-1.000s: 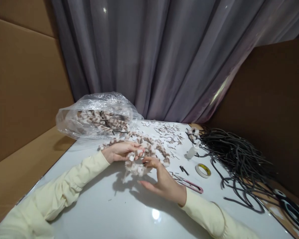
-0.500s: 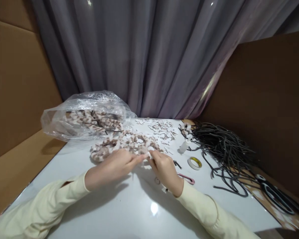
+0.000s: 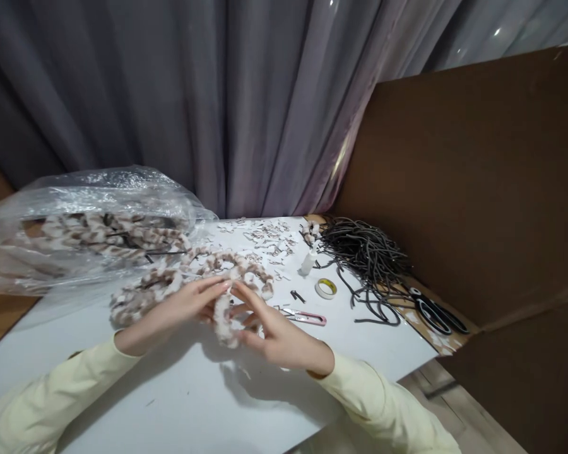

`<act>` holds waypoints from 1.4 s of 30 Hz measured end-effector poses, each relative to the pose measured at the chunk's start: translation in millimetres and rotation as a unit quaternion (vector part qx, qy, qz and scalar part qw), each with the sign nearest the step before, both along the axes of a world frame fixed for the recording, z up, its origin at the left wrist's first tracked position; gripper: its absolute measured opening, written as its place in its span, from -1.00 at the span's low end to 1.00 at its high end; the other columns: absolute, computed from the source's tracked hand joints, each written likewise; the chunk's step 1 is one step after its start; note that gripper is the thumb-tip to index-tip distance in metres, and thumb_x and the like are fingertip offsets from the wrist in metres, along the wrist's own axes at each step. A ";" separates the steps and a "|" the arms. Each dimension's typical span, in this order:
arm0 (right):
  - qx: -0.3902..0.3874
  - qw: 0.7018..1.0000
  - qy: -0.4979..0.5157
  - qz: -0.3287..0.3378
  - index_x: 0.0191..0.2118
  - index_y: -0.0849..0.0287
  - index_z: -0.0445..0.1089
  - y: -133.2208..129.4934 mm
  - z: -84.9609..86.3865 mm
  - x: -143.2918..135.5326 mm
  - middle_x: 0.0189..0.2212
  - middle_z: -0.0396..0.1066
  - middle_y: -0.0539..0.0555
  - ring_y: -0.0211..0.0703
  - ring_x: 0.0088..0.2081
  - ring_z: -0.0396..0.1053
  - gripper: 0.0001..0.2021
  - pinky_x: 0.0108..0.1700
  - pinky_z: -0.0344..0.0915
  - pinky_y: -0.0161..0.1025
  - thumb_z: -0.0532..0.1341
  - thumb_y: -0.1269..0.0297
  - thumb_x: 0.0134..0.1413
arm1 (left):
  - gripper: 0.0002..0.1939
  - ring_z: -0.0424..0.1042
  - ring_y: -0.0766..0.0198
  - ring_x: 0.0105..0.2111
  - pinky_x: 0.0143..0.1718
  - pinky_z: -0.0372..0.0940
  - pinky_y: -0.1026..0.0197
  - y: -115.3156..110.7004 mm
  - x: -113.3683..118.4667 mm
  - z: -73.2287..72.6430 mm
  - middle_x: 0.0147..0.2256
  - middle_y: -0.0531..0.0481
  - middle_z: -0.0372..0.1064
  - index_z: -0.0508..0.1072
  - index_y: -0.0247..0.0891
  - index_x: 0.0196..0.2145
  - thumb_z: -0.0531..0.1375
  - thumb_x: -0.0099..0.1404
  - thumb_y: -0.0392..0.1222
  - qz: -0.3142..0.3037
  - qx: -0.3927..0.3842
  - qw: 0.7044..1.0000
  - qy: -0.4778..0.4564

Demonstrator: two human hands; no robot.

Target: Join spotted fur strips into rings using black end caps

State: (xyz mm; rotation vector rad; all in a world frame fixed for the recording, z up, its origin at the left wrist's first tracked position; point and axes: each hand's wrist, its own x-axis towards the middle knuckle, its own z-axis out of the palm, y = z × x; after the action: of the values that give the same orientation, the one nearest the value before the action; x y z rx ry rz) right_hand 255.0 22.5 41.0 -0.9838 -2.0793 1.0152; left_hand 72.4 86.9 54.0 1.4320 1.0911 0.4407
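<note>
A fluffy white-and-brown ring [image 3: 224, 320] hangs between my hands above the white table. My left hand [image 3: 189, 301] closes on its upper end with thumb and fingertips. From the other side, my right hand [image 3: 274, 331] has its index fingertip at the same top spot and its other fingers curved around the ring's right side. Part of the ring is hidden behind the fingers. Just beyond my hands lie more fluffy rings [image 3: 139, 299] in brown and white. Thread snips [image 3: 307, 317] with a pink handle lie beside my right hand.
A clear plastic bag [image 3: 137, 183] holding fluffy pieces is at left. Small scraps [image 3: 269, 236] cover the table's back. At right are a white bottle [image 3: 307, 261], a tape roll [image 3: 325, 289], black cords [image 3: 364, 249] and black-handled scissors [image 3: 430, 313]. Cardboard [image 3: 454, 176] walls the right side.
The view has swung right. The fluffy piece, mostly hidden before, now shows as a ring hanging between my hands. My right hand's fingers have spread around it.
</note>
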 end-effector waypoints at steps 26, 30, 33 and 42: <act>0.074 0.852 -0.321 -0.407 -0.19 0.19 0.32 -21.7 -41.3 215.7 -0.18 0.34 0.21 0.00 -0.09 0.29 -0.77 -0.02 0.20 -0.11 0.01 0.23 0.13 | -0.50 -0.27 0.53 -0.75 -0.69 -0.34 0.33 27.8 -11.6 -46.0 -0.72 0.13 0.02 0.30 -0.30 -0.61 0.15 0.08 0.26 -0.119 -0.288 0.946 -0.086; 0.019 0.842 -0.331 -0.425 -0.14 0.27 0.31 34.9 -39.1 215.5 -0.13 0.32 0.27 0.05 -0.05 0.26 -0.78 0.03 0.13 -0.07 0.13 0.33 0.07 | -0.54 -0.31 0.50 -0.79 -0.73 -0.34 0.32 24.5 -9.5 -45.9 -0.82 0.24 -0.22 0.36 -0.29 -0.53 0.13 0.12 0.22 -0.142 -0.271 0.947 -0.097; -0.045 0.837 -0.320 -0.441 -0.07 0.31 0.29 70.9 -42.3 216.1 -0.12 0.31 0.22 -0.03 -0.10 0.31 -0.72 -0.05 0.24 -0.04 0.17 0.29 0.11 | -0.57 -0.31 0.51 -0.80 -0.74 -0.33 0.33 19.4 -7.2 -46.2 -0.84 0.24 -0.19 0.41 -0.32 -0.49 0.10 0.20 0.14 -0.131 -0.213 0.965 -0.085; -0.110 0.922 -0.110 -0.354 -0.21 0.26 0.34 72.2 21.6 228.0 -0.50 0.37 0.03 -0.33 -0.56 0.27 -0.75 -0.52 0.23 -0.36 0.13 0.26 -0.03 | -0.61 -0.33 0.52 -0.82 -0.77 -0.36 0.34 22.1 -7.1 -52.6 -0.85 0.26 -0.17 0.39 -0.32 -0.48 0.13 0.19 0.11 -0.118 -0.212 0.966 -0.086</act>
State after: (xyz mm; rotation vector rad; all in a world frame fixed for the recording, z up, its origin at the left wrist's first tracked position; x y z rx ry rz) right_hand 483.0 94.7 62.6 -1.8599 -1.5582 0.7739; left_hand 65.3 109.0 1.4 1.1015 0.8023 0.1435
